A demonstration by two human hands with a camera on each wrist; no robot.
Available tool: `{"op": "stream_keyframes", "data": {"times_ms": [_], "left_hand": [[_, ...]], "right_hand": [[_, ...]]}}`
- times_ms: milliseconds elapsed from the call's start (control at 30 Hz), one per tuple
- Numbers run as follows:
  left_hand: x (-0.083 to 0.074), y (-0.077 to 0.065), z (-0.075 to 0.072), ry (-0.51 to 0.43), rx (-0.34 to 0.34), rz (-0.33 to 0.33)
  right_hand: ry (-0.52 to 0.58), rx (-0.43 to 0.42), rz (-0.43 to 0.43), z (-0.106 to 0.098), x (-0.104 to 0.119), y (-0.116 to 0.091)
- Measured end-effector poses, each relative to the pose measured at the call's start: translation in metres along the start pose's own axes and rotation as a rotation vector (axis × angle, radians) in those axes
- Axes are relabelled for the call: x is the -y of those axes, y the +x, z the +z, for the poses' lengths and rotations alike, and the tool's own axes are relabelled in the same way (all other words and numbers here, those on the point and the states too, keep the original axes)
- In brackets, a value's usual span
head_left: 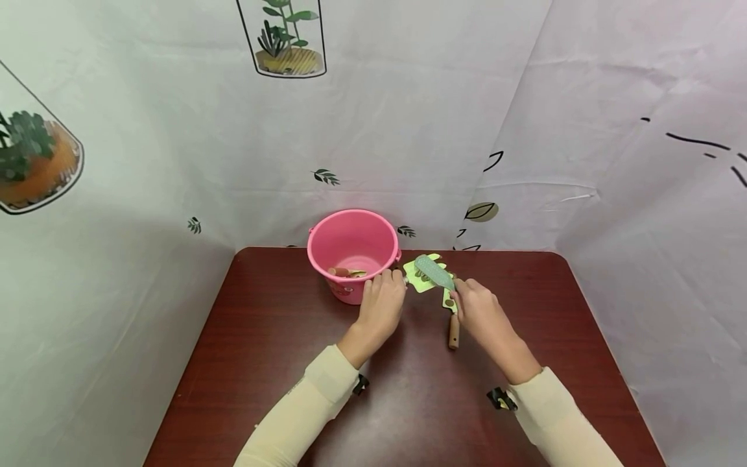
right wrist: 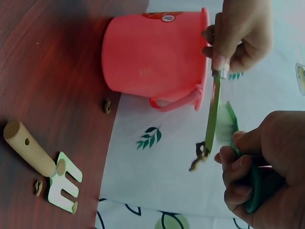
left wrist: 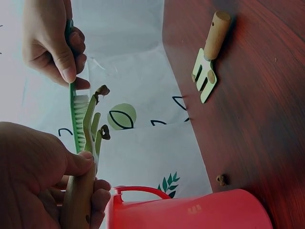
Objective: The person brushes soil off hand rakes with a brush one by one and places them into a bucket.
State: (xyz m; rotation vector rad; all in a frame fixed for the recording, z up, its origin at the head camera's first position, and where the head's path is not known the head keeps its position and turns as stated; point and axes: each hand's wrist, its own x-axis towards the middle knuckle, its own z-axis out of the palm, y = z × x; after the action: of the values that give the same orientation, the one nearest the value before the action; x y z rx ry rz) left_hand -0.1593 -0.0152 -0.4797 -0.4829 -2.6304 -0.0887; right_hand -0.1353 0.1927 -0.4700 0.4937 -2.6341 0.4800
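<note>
My left hand [head_left: 382, 301] grips the wooden handle of a small garden hand rake [left wrist: 78, 200], its light green prongs pointing away from the palm. Brown clumps [left wrist: 105, 132] cling to the prong tips. In my right hand [head_left: 481, 311] is a green brush [head_left: 434, 271], held by its handle. In the left wrist view the brush's pale bristles stand right against the prongs, with my left thumb close to the brush's end. A garden fork [head_left: 453, 331] with a wooden handle and brown spots lies on the table below the hands.
Just left of the rake, a pink bucket [head_left: 344, 290] stands near the table's back edge. A wooden-handled tool [head_left: 340, 272] lies inside it. Brown crumbs [right wrist: 106, 106] sit on the dark red table [head_left: 262, 363]. Printed white cloth [head_left: 408, 130] hangs behind.
</note>
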Motion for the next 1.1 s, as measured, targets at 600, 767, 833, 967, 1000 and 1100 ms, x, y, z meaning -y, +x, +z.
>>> {"op": "stream_keyframes", "data": {"times_ms": [600,767,833,967,1000,1100], "left_hand": [[0.004,-0.004,0.000,-0.019,-0.013,0.005],[0.003,-0.002,0.000,-0.020,-0.035,0.009],[0.003,-0.002,0.000,-0.019,-0.039,0.014],[0.003,-0.001,0.001,-0.030,-0.034,0.012],[0.003,-0.001,0.001,-0.032,-0.033,0.011],[0.002,0.000,0.001,-0.036,-0.030,0.004]], "right_hand": [[0.012,-0.013,0.107,-0.008,-0.037,-0.001],[0.041,0.015,0.143,-0.017,-0.041,-0.002],[0.050,0.018,0.140,-0.019,-0.040,-0.002],[0.072,0.000,0.093,-0.020,-0.032,-0.003],[0.077,-0.008,0.072,-0.019,-0.029,-0.003],[0.086,-0.035,0.002,-0.016,-0.019,-0.003]]}}
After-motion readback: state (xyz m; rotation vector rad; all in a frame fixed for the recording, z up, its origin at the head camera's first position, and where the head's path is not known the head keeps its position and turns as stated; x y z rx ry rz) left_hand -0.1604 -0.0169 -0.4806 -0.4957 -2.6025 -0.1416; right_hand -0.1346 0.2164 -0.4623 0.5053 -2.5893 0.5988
